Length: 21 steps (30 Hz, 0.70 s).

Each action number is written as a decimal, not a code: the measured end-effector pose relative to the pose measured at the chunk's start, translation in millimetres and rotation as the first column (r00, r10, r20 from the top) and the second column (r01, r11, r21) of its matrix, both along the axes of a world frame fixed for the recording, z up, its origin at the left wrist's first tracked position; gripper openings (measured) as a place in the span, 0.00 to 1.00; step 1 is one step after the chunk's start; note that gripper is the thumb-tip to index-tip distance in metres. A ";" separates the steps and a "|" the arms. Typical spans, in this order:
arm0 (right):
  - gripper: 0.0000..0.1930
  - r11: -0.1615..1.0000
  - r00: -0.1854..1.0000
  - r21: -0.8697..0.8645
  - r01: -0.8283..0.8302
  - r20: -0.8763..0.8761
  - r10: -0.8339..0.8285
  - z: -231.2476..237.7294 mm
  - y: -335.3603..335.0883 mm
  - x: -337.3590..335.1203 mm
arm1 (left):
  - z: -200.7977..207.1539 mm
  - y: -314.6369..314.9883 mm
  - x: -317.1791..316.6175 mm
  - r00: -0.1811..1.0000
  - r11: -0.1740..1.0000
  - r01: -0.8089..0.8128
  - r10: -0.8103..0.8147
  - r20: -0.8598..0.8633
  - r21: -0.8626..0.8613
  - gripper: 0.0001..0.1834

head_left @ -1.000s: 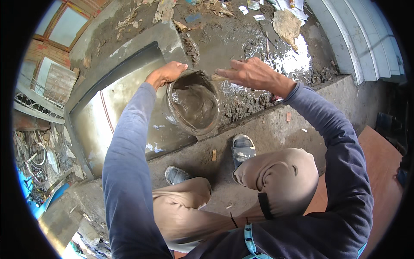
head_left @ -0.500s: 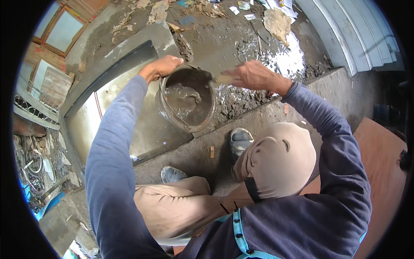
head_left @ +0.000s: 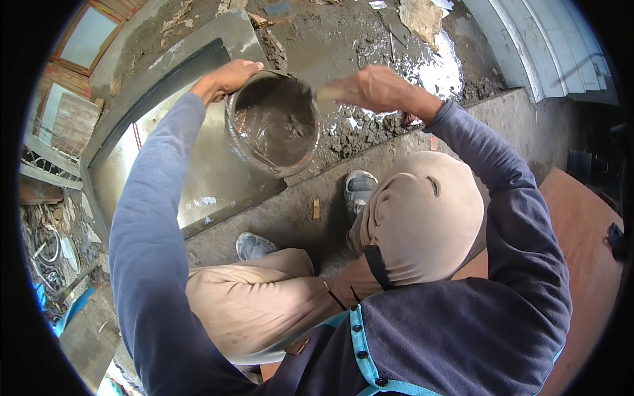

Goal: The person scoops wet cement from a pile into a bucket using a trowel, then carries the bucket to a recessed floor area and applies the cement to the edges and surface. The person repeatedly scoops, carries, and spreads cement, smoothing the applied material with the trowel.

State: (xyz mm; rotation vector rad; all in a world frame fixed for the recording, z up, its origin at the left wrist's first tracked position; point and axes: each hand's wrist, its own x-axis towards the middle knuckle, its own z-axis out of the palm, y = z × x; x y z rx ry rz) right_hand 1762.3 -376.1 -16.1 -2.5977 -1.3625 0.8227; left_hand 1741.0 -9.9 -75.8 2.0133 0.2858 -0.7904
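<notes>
A dark, mud-coated bucket (head_left: 232, 135) is tilted with its mouth toward me, and muddy grey water (head_left: 281, 135) lies inside. My left hand (head_left: 232, 76) is closed over its upper left rim. At the opposite side of the rim, my right hand (head_left: 380, 89) grips a pale-handled tool (head_left: 331, 91). The tool's dark end is smeared by motion at the bucket's mouth; it looks like a brush, but its exact kind is unclear. The bucket's wire handle hangs along its lower side.
Beneath the bucket lies a wet, dark-framed pale panel (head_left: 211, 171). Wet mud clods (head_left: 370, 135) line a concrete ledge (head_left: 422, 145). Beyond are muddy ground and scraps. Grey steps (head_left: 528, 46) rise at far right, and a brown board (head_left: 581, 244) lies beside me.
The bucket and both hands sit slightly farther left and higher in view. More of the bucket's muddy inside faces me. Both hands keep their grips.
</notes>
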 end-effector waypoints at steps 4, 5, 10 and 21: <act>0.24 0.994 0.999 0.106 0.002 -0.044 0.003 6.3 4.4 -4.0 | -2.7 9.6 -6.6 0.997 0.997 -0.073 0.072 -0.025 -0.040 0.22; 0.24 0.994 0.989 0.104 0.020 -0.148 -0.004 6.6 4.8 -8.9 | -4.9 9.6 -7.9 0.998 0.994 -0.067 0.066 -0.010 -0.092 0.22; 0.17 0.958 0.977 0.207 -0.200 0.118 0.178 7.8 22.9 -23.9 | -9.5 12.0 -4.6 1.000 0.999 -0.014 0.014 0.025 -0.033 0.23; 0.19 0.897 0.937 0.300 -0.324 0.235 0.259 3.0 29.7 1.2 | -1.8 13.3 -14.2 0.999 0.989 -0.050 0.050 0.000 -0.141 0.22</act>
